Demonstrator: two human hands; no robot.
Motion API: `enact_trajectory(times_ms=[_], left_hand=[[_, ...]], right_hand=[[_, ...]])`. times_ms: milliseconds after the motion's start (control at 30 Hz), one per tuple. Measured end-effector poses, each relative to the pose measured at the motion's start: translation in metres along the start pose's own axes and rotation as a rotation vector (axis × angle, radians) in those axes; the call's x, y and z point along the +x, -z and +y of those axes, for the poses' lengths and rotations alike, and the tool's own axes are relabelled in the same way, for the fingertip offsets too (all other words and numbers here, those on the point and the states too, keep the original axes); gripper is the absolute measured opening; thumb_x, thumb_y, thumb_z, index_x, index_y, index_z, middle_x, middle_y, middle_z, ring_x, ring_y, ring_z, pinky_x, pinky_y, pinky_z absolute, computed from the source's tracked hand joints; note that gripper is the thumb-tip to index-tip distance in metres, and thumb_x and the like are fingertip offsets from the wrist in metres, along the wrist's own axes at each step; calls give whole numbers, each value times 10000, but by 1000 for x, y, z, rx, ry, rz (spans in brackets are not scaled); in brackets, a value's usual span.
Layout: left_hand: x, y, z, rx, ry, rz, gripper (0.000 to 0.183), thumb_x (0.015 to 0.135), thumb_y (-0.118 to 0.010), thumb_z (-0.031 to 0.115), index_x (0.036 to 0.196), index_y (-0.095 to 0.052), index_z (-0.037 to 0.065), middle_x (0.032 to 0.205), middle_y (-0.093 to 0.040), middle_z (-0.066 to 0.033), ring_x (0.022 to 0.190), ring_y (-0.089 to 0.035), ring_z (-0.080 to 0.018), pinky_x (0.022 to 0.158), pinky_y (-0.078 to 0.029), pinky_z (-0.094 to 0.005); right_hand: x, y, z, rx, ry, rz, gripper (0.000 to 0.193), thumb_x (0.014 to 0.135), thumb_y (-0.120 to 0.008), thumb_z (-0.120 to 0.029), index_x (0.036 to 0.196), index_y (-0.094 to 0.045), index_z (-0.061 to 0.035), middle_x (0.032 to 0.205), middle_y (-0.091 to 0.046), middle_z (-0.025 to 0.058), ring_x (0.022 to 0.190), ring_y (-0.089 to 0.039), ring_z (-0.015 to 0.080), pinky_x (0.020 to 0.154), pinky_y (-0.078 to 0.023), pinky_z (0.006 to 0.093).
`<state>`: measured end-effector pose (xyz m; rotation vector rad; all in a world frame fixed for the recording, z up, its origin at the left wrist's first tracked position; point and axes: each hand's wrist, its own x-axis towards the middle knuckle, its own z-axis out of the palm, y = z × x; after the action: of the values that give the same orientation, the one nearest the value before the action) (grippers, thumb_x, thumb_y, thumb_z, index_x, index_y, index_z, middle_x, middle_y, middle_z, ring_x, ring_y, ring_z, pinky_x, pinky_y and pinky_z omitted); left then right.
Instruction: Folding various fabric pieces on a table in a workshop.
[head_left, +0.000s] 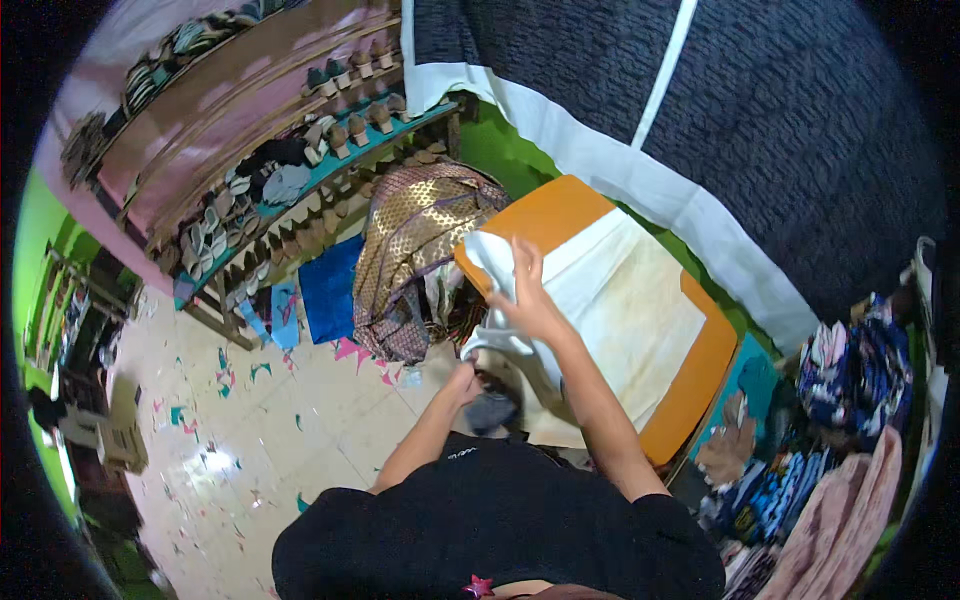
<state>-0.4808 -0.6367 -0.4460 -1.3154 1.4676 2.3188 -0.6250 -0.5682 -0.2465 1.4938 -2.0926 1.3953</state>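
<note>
My left hand point(462, 383) is closed at the near left corner of the table, at the lower end of a limp white piece of material point(493, 256). Whether the piece is cloth or a thin sheet I cannot make out. It hangs over the table's left edge, its upper part lying on the orange top. My right hand point(530, 298) is raised beside it, fingers stretched out and slightly blurred. Under my right forearm, a large white sheet with yellowish stains point(640, 300) covers much of the orange table point(690, 385).
A bundle in gold-patterned cloth point(425, 215) stands left of the table. Beyond it, a shelf rack point(335, 170) holds rows of shoes. Coloured scraps point(230, 375) litter the tiled floor. Folded clothes point(770, 490) are heaped at right; a dark curtain point(760, 130) hangs behind.
</note>
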Motion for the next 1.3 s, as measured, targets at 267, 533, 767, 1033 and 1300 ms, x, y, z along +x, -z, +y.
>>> enact_trajectory(times_ms=[267, 533, 767, 1033, 1300], left_hand=[[-63, 40, 55, -844, 199, -530, 392, 891, -274, 298, 1140, -403, 25, 1130, -469, -145, 1050, -451, -298, 871, -382, -455], [-95, 76, 2, -625, 295, -279, 349, 865, -334, 256, 1105, -435, 24, 1102, -486, -148, 1016, -476, -293, 869, -390, -441], [-36, 107, -75, -739, 261, -262, 418, 867, -222, 228, 1161, -384, -21, 1162, -452, -179, 1073, -434, -315, 934, -332, -426], [13, 139, -83, -750, 221, -51, 431, 857, -258, 237, 1180, -377, -21, 1203, -422, -166, 1109, -401, -326, 950, -299, -464], [27, 183, -60, -1016, -89, -63, 414, 855, -275, 261, 1171, -404, 26, 1224, -402, -148, 1126, -381, -327, 951, -293, -468]], right_hand=[[-159, -71, -76, -157, -600, -153, 739, 605, -688, -160, 1198, -273, -9, 1052, -386, 253, 968, -426, 404, 804, -378, 404], [-211, -56, -158, -429, -660, 171, 189, 615, -562, 3, 790, -509, -44, 769, -534, 101, 726, -532, 290, 609, -428, 353], [-257, -61, -206, -353, -856, -82, 194, 634, -586, -24, 818, -535, -59, 711, -562, 154, 702, -556, 313, 623, -433, 369], [-299, -6, -247, -197, -1068, -167, 343, 561, -686, -92, 869, -542, -51, 795, -576, 177, 795, -560, 315, 663, -436, 379], [-354, 28, -258, -610, -1461, -152, 212, 586, -572, -22, 771, -633, -105, 770, -600, 142, 792, -567, 303, 673, -452, 379]])
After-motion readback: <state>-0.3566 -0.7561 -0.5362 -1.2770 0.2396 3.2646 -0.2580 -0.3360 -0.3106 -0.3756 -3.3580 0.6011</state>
